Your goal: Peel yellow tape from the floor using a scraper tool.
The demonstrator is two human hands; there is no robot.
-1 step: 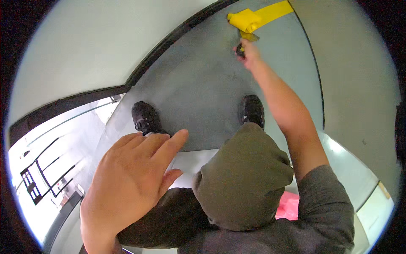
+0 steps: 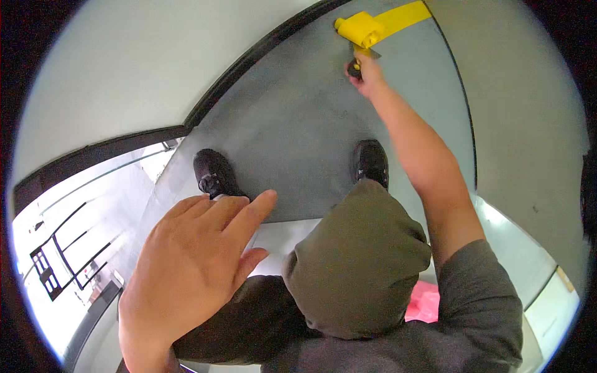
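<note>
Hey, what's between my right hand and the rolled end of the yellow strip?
The flat blade of the dark-handled tool in your right hand lies there, just below the yellow roll in the head view; whether they touch is unclear.

A hand could pass over the floor (image 2: 286, 118) between left shoe (image 2: 212, 171) and right shoe (image 2: 372, 160); the wall (image 2: 137, 62) bounds it leftward, right forearm (image 2: 416, 143) rightward, knee (image 2: 360, 261) nearer, yellow roll (image 2: 359, 28) beyond the right hand (image 2: 369, 73).
</note>
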